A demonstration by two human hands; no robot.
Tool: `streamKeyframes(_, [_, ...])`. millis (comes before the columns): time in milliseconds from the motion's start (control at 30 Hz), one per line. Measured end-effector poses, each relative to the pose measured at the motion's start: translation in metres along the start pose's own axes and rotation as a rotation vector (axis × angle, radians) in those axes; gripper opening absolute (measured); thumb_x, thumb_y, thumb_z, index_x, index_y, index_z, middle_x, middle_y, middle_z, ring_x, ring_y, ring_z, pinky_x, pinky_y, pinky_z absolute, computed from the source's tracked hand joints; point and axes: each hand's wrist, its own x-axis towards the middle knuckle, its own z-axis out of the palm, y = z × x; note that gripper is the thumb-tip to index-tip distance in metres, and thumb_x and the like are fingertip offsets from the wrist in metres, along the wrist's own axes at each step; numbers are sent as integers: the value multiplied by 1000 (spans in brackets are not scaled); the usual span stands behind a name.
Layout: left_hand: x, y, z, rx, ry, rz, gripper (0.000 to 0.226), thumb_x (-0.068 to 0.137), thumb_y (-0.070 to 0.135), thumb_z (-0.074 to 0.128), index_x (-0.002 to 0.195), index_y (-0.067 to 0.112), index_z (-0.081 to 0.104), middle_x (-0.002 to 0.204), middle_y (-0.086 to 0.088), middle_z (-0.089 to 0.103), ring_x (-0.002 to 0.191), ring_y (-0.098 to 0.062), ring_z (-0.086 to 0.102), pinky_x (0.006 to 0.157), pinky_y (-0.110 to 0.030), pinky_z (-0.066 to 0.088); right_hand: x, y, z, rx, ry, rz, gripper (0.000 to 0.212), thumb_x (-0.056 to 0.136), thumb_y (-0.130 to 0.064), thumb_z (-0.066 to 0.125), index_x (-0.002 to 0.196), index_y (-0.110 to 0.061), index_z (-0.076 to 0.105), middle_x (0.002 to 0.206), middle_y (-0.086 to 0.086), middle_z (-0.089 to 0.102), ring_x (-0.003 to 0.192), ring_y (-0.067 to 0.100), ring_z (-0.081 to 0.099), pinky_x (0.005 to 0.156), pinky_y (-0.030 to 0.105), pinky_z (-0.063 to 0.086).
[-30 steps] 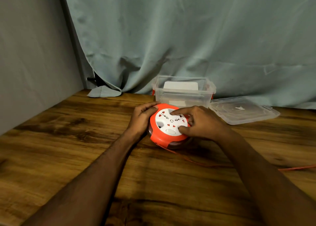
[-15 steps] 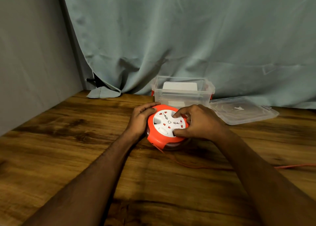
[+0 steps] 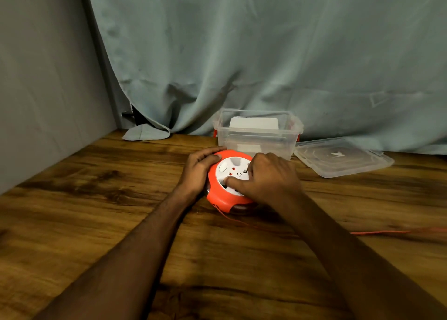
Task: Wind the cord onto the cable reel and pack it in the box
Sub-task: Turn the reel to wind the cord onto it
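Observation:
An orange cable reel point(image 3: 219, 195) with a white socket face lies flat on the wooden table, just in front of the box. My left hand point(image 3: 198, 171) grips its left rim. My right hand point(image 3: 268, 178) rests on the white face, thumb and fingers dug into its recesses. A thin orange cord point(image 3: 377, 232) leaves the reel's near side and trails right across the table to the frame edge. The clear plastic box point(image 3: 256, 139) stands open behind the reel, with a white card inside.
The box's clear lid point(image 3: 343, 159) lies flat to the right of the box. A grey-green curtain point(image 3: 242, 65) hangs along the back and a grey wall point(image 3: 43, 78) closes the left side. Bare wooden table point(image 3: 84, 211) extends left and toward me.
The white face has turned under my right hand: its oval button went from the near side round to the upper left. The loose cord on the table has shifted.

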Motion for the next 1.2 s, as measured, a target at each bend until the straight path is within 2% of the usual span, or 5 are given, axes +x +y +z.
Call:
streamKeyframes(200, [2, -3, -2, -5, -12, 0, 34, 84, 5, 59, 115, -1, 71, 111, -21, 73, 103, -34, 70, 89, -39, 57, -7, -9, 3, 67, 26, -13, 67, 86, -72, 56, 128, -21, 64, 124, 10, 66, 114, 28, 60, 93, 36, 43])
streamKeyframes(400, [2, -1, 0, -4, 7, 0, 39, 74, 14, 61, 110, 4, 73, 111, -23, 72, 99, -33, 68, 93, -47, 54, 3, 4, 1, 85, 47, -45, 39, 86, -63, 60, 77, -25, 61, 87, -2, 67, 91, 23, 65, 69, 30, 38])
streamKeyframes(500, [-2, 1, 0, -2, 2, 13, 36, 76, 15, 62, 109, 8, 73, 109, -18, 73, 96, -28, 68, 89, -42, 54, 10, 20, -8, 133, 14, -102, 22, 82, -48, 64, 96, -33, 70, 85, -7, 67, 84, 20, 63, 68, 28, 40])
streamKeyframes(900, [-4, 3, -2, 87, -49, 11, 51, 83, 22, 66, 134, 17, 60, 102, -41, 62, 85, -36, 65, 86, -57, 55, 16, 49, -10, 312, -173, -196, 60, 67, -51, 65, 126, -42, 69, 125, -8, 68, 101, 14, 64, 63, 18, 43])
streamKeyframes(1200, [-1, -2, -1, 88, 11, -4, 35, 80, 23, 66, 109, 7, 74, 110, -18, 74, 109, -38, 68, 101, -54, 51, 20, 52, -16, 214, -226, -207, 50, 82, -44, 76, 131, -47, 63, 76, -25, 45, 75, 3, 50, 59, 17, 34])
